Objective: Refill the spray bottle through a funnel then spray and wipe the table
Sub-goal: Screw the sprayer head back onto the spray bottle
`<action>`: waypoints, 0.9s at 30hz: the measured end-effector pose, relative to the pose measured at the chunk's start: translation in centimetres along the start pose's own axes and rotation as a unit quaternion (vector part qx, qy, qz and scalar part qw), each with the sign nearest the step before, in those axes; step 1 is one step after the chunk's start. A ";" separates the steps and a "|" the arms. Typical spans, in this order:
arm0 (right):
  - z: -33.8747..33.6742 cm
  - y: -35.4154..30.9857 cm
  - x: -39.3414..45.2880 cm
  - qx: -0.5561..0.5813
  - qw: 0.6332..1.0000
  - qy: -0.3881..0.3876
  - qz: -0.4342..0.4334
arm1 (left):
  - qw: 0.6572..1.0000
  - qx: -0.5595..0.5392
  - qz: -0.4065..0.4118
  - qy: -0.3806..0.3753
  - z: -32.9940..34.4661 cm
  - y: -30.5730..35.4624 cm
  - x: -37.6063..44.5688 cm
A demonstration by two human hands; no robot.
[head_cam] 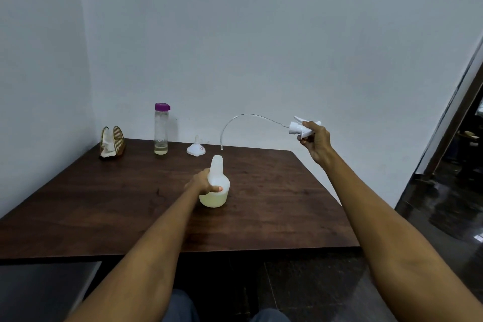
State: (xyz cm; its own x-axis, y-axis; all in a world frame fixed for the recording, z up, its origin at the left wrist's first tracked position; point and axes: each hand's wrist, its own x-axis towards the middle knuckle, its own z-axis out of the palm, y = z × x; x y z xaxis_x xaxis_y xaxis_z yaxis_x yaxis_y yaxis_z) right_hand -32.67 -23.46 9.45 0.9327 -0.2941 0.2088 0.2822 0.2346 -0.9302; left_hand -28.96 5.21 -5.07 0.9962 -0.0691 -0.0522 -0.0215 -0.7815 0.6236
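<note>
1. Table [104, 204] of dark brown wood grain fills the lower middle of the view, set into a corner of plain pale walls.
2. Left hand [202, 181] grips the spray bottle [217, 185] low on its neck, fingers curled round the far side and thumb pressed on the near side.
3. Spray bottle stands upright near the table's centre; it is translucent white plastic, bell-shaped with a narrow open neck, and pale yellowish liquid fills its rounded base.
4. Right hand [315, 142] is raised above the table's right edge, fingers curled tight round the white plastic trigger head [300, 128].
5. Dip tube [235, 120], thin and clear, arcs leftward from the trigger head and ends in the air just above the bottle's mouth.
6. Clear water bottle [161, 129] with a purple cap stands near the back edge, a little yellowish liquid at its bottom.
7. Wire napkin holder [113, 142] with crumpled white cloth sits at the back left.
8. Small white funnel [196, 148] rests mouth-down, spout up, between water bottle and spray bottle.
</note>
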 end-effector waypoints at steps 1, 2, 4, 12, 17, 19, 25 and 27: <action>0.0 0.0 0.0 0.005 1.000 -0.001 0.003 | 1.000 0.002 -0.001 0.000 0.0 0.0 0.0; 0.1 0.0 0.0 0.005 1.000 -0.001 0.008 | 1.000 0.003 -0.002 0.000 0.0 0.0 0.0; 0.3 0.3 0.0 -0.008 1.000 0.005 0.017 | 1.000 0.001 -0.005 0.003 0.0 0.0 -0.1; -0.2 1.8 0.0 -0.093 0.996 0.000 0.015 | 1.000 -0.005 -0.006 0.001 0.0 0.4 -0.3; 0.2 2.2 0.4 -0.172 0.984 -0.035 0.007 | 1.000 -0.002 -0.009 0.002 -0.2 0.4 -0.4; 0.9 2.3 0.3 -0.221 0.973 -0.061 -0.006 | 1.000 -0.003 -0.008 0.006 -0.1 0.4 -0.5; 6.1 2.4 -0.5 -0.384 0.903 -0.170 -0.089 | 1.000 0.000 0.000 0.005 -0.1 0.4 -0.7; 8.2 2.4 -0.7 -0.439 0.864 -0.206 -0.134 | 1.000 -0.003 0.006 0.004 -0.1 0.3 -0.7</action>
State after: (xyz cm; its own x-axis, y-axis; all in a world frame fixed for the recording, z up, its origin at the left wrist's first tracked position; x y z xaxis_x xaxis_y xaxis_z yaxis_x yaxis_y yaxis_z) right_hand -30.83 -15.12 9.55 0.9118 0.1682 0.3745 0.3905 -0.6369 -0.6647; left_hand -29.64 5.06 -4.75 0.9965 -0.0739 -0.0390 -0.0330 -0.7764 0.6294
